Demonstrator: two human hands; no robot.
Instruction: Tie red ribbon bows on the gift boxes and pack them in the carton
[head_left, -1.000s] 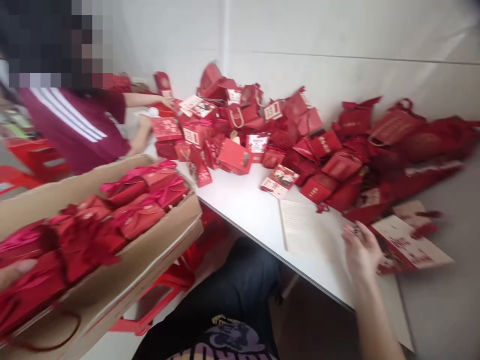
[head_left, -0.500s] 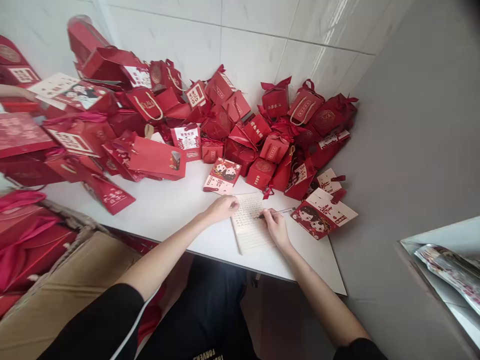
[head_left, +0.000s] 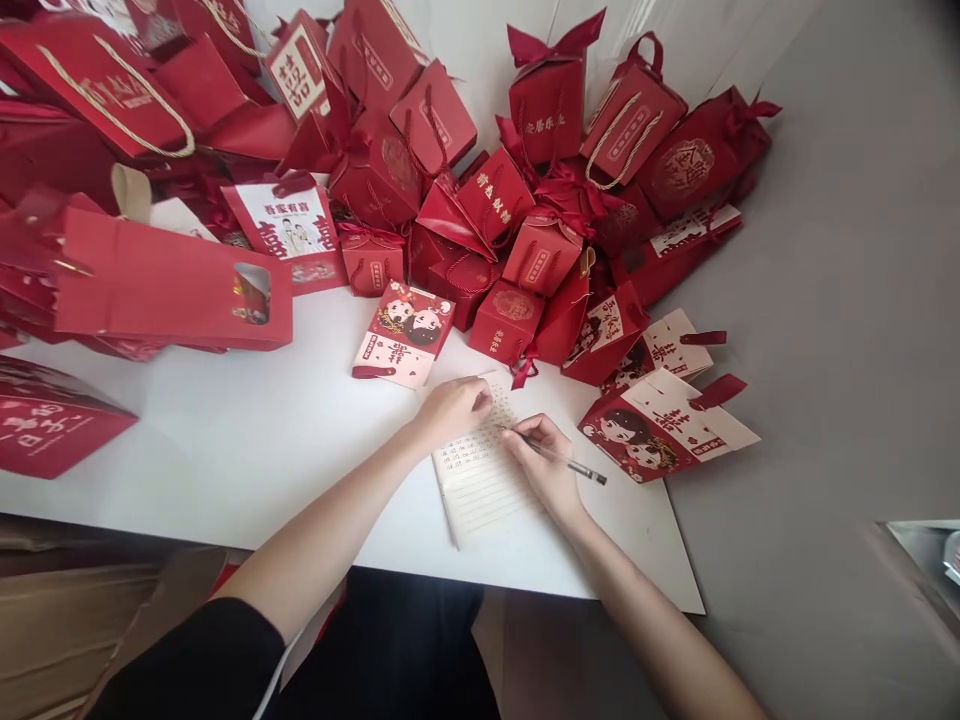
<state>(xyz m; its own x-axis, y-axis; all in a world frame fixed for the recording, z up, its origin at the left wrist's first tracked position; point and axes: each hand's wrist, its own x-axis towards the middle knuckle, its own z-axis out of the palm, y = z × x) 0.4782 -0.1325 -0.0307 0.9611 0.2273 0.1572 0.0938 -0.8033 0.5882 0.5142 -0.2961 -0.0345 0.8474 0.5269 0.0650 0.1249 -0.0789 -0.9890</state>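
Pen (head_left: 561, 461) sits in the right hand (head_left: 544, 468), whose fingers are clamped on it close to the tip. The tip touches the lined notepad (head_left: 480, 490), and the barrel slants away to the right over the table (head_left: 225, 450). The notepad lies on the near part of the white table, close to its near edge and right of centre, with rows of small writing on its far half and bare lines on the near half. The left hand (head_left: 452, 408) rests on the pad's far left corner. Its fingers are curled together and press down on the paper without gripping anything. Both forearms reach in from the near side.

Just beyond the left hand lies a flat pink and red card box (head_left: 405, 332) printed with a cartoon couple. To the right of the pen, near the table's right edge, a similar cartoon box (head_left: 660, 425) lies tilted. A large pile of red gift boxes (head_left: 525, 190), many with ribbons or cord handles, fills the far side of the table against the wall. A long red box with a small window (head_left: 172, 290) lies on its side at the left. A brown cardboard carton (head_left: 60, 630) shows at the near left, below the table edge.
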